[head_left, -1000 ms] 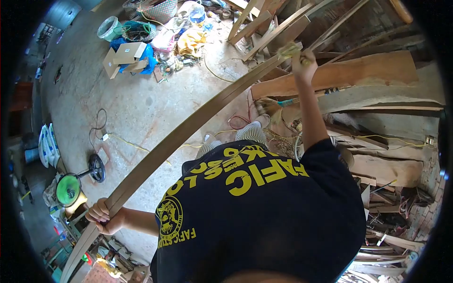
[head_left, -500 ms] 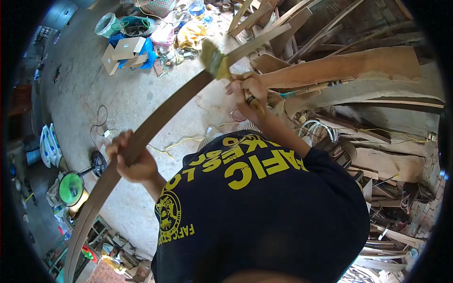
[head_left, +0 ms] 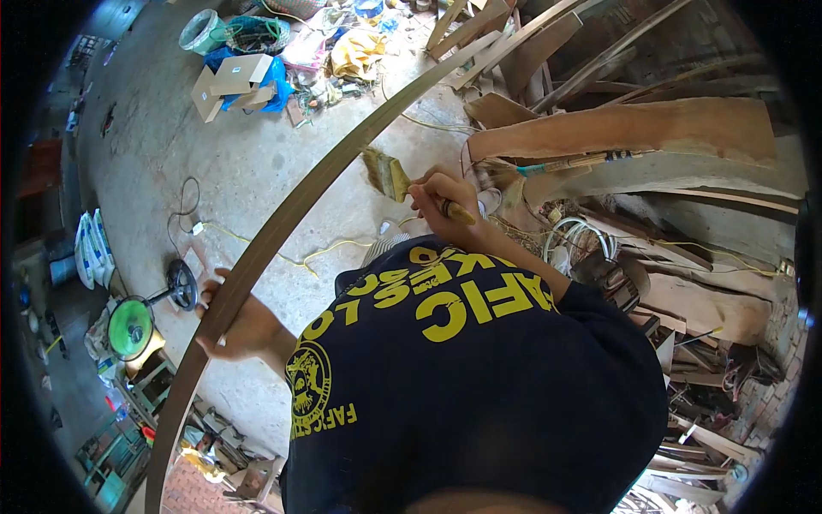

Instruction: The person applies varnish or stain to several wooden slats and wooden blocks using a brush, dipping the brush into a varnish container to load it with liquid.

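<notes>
A long curved wooden strip [head_left: 295, 202] runs diagonally from the lower left to the upper middle. My left hand [head_left: 241, 324] is wrapped around it in its lower half, thumb on the near side and fingertips showing past the far edge. In my right hand [head_left: 449, 204] is a flat paintbrush [head_left: 395, 180], its handle held between thumb and fingers and sticking out behind the hand. The bristles point toward the strip, their tips right by its near edge. Most of the strip is dark brown, with a paler upper end.
Wooden boards [head_left: 616, 130] and offcuts are piled along the right side. A yellow cord [head_left: 257, 241] crosses the concrete floor. At the top stand cardboard boxes [head_left: 241, 75] and a bucket [head_left: 201, 32]. A green round-topped stand [head_left: 131, 329] is at the left.
The paintbrush has come off the strip's upper part and back toward my body. My left hand sits slightly lower, and the strip has shifted and turned a little.
</notes>
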{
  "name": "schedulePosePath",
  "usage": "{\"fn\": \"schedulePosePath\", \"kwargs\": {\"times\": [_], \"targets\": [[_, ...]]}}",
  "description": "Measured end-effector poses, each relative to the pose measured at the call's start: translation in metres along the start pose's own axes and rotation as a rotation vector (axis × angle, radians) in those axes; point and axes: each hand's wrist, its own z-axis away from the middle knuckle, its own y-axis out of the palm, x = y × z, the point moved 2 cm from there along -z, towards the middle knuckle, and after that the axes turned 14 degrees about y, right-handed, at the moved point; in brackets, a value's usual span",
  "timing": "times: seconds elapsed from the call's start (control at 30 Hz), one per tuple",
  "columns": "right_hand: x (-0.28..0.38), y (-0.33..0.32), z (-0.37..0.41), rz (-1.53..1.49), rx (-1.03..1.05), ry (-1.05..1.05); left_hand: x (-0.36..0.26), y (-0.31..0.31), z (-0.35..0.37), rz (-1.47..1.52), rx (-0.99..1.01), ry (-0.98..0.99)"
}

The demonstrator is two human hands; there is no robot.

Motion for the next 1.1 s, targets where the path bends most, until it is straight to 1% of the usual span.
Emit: {"fn": "schedulePosePath", "kwargs": {"times": [0.03,0.07,0.13,0.17,0.23,0.33,0.37,0.4,0.47,0.5,0.53,0.6,0.63,0.67,0.7,0.73,0.8,0.83,0.87,0.9,0.93,0.97,1.0,1.07,1.1], "targets": [[0.000,0.001,-0.002,-0.001,0.007,0.000,0.007,-0.004,0.001,-0.068,0.012,0.016],[-0.001,0.001,-0.003,0.000,0.019,0.008,0.017,-0.003,0.005,-0.072,0.008,0.021],[-0.003,0.003,-0.003,0.001,0.039,0.018,0.037,0.000,0.019,-0.277,-0.183,0.016],[-0.005,0.006,-0.003,-0.034,0.032,0.011,0.045,0.005,0.024,-0.280,-0.186,0.023],[-0.007,0.010,-0.004,-0.072,0.030,0.003,0.056,0.011,0.033,-0.321,-0.246,-0.091],[-0.007,0.012,-0.006,-0.080,0.048,-0.006,0.050,0.008,0.041,-0.314,-0.305,-0.048],[-0.008,0.011,-0.007,-0.043,0.050,-0.006,0.046,0.006,0.037,-0.236,-0.213,-0.026],[-0.009,0.009,-0.009,-0.008,0.052,-0.005,0.040,0.004,0.035,-0.244,-0.220,-0.015],[-0.016,0.006,-0.017,-0.043,0.040,-0.018,0.025,0.010,0.024,-0.302,-0.180,0.101],[-0.019,0.002,-0.022,-0.074,0.014,-0.030,0.019,0.013,0.017,-0.392,-0.179,0.171],[-0.020,-0.001,-0.026,-0.079,0.030,-0.032,0.004,0.006,0.008,-0.369,-0.014,0.265],[-0.027,-0.010,-0.036,-0.095,-0.077,0.307,-0.019,0.036,-0.009,-0.488,-0.087,0.378],[-0.026,-0.013,-0.042,-0.099,-0.052,0.311,-0.031,0.040,-0.016,-0.477,-0.062,0.414],[-0.023,-0.017,-0.050,-0.035,-0.089,0.296,-0.045,0.040,-0.024,-0.466,-0.032,0.452],[-0.024,-0.019,-0.059,0.025,-0.130,0.281,-0.057,0.039,-0.027,-0.435,-0.051,0.461],[-0.030,-0.020,-0.068,0.013,-0.111,0.281,-0.068,0.041,-0.028,-0.452,-0.048,0.475],[-0.034,-0.017,-0.085,0.017,-0.077,0.063,-0.083,0.048,-0.029,-0.475,-0.051,0.511],[-0.036,-0.010,-0.091,0.012,-0.061,0.066,-0.087,0.050,-0.028,-0.525,-0.092,0.560],[-0.029,-0.003,-0.096,0.199,-0.100,-0.072,-0.099,0.036,-0.025,-0.539,-0.101,0.570],[-0.021,0.006,-0.098,0.382,-0.137,-0.216,-0.113,0.011,-0.023,-0.399,-0.069,0.498],[-0.009,0.021,-0.094,0.377,-0.119,-0.218,-0.122,-0.004,-0.021,-0.257,-0.034,0.425],[0.002,0.043,-0.084,0.137,0.018,-0.003,-0.108,0.016,-0.018,-0.517,-0.337,0.592],[0.010,0.066,-0.071,-0.100,0.154,0.215,-0.114,0.013,-0.013,-0.528,-0.346,0.604],[-0.005,0.106,-0.037,-0.411,0.420,0.191,-0.120,0.003,-0.002,-0.411,-0.300,0.481],[0.010,0.118,-0.020,-0.342,0.493,0.063,-0.118,0.007,0.003,-0.468,-0.422,0.528]]}}
